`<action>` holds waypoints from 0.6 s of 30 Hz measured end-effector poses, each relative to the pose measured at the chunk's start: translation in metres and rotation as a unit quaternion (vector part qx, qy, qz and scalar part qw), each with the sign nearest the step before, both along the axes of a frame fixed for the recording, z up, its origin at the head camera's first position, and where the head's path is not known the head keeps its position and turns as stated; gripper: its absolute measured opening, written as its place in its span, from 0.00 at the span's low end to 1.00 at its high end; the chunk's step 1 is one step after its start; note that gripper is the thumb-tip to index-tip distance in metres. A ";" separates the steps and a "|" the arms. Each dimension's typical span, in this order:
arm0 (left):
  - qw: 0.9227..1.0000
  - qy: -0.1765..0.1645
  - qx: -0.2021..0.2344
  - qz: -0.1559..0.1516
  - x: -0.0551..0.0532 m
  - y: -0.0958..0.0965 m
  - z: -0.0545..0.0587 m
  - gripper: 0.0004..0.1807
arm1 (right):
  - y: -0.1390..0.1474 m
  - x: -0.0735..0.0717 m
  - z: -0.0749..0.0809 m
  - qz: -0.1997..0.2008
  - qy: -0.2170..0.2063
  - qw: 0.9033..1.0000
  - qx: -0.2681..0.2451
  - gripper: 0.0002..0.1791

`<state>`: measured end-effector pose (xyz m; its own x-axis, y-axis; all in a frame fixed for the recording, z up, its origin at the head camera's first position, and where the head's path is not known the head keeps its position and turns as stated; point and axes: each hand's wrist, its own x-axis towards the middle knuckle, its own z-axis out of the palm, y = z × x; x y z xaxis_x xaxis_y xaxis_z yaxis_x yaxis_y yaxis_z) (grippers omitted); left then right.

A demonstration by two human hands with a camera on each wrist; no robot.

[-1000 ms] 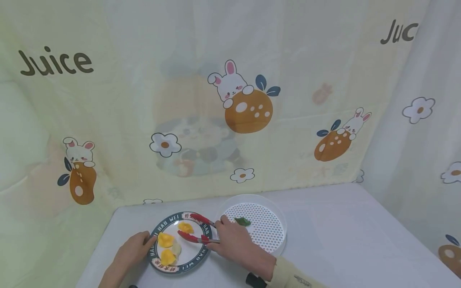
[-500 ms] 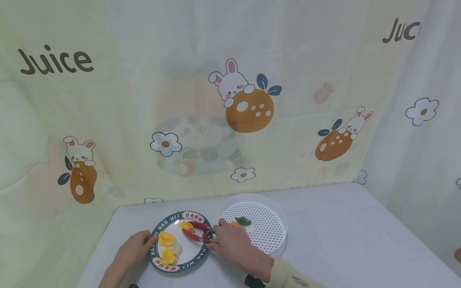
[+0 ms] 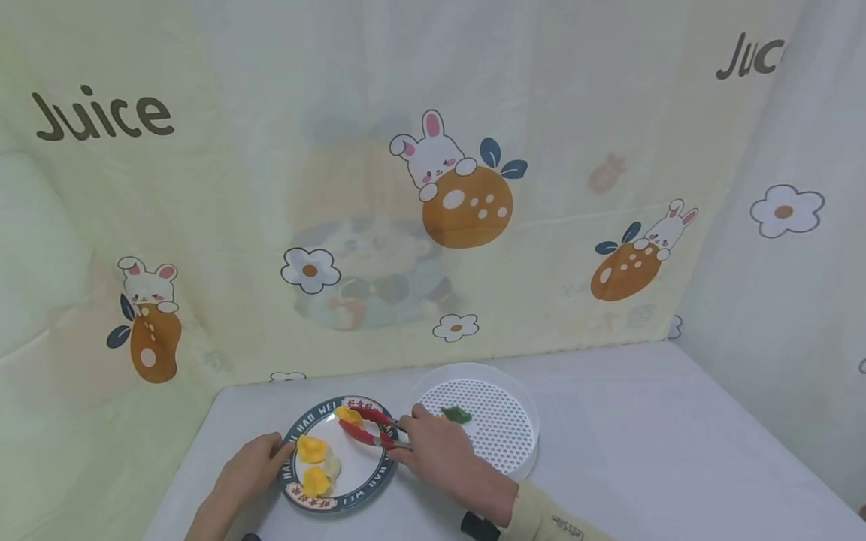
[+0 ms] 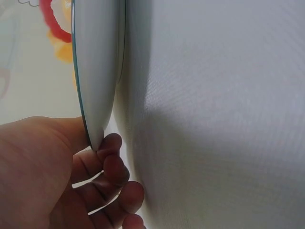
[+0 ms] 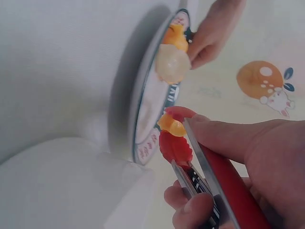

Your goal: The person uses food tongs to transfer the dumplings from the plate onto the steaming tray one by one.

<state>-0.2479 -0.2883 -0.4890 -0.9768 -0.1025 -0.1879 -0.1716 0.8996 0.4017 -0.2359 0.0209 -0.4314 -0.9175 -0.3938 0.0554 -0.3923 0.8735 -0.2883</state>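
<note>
My left hand (image 3: 252,467) holds the near-left rim of a round plate (image 3: 358,488) with a dark patterned border, thumb on top and fingers curled beneath. My right hand (image 3: 440,451) grips red-tipped metal tongs (image 3: 368,437). Between the tong tips, at the plate's far side, is a yellow dumpling-shaped piece (image 3: 348,415), also seen between the red tips in the right wrist view; whether it is firmly pinched I cannot tell. Two more yellow pieces, one upper (image 3: 312,449) and one lower (image 3: 316,482), lie on the plate's left part beside a pale, whitish piece (image 3: 331,466).
Right of the plate stands a round white perforated tray (image 3: 504,428) with a raised rim. It holds a green leaf-like piece (image 3: 456,415) and something orange, mostly hidden by my right hand. A printed curtain (image 3: 541,300) hangs behind the white table (image 3: 622,436).
The tongs first drew right and narrowed on the far yellow piece, then shifted slightly left and away. That piece has moved a little toward the far rim. My left hand stays on the plate.
</note>
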 end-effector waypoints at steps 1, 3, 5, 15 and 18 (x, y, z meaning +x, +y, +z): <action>1.000 0.001 0.000 0.000 0.000 0.000 0.000 0.17 | 0.000 0.000 0.002 -0.004 -0.004 1.000 -0.004 0.25; 1.000 0.001 0.001 -0.001 0.000 -0.001 0.000 0.17 | 0.001 0.000 0.004 -0.009 -0.011 1.000 -0.009 0.26; 1.000 0.002 0.001 -0.002 0.000 -0.001 0.000 0.17 | 0.002 0.000 0.006 -0.010 -0.016 1.000 -0.013 0.26; 1.000 0.002 0.001 -0.001 0.000 0.000 -0.001 0.17 | 0.013 0.005 0.002 -0.005 -0.012 1.000 -0.025 0.26; 1.000 0.001 0.001 0.001 -0.001 0.000 -0.001 0.17 | 0.017 0.006 0.002 -0.013 -0.017 0.999 -0.032 0.28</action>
<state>-0.2484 -0.2886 -0.4897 -0.9773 -0.1033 -0.1851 -0.1714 0.8989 0.4033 -0.2299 0.0379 -0.4296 -0.9294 -0.3659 0.0479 -0.3581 0.8629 -0.3566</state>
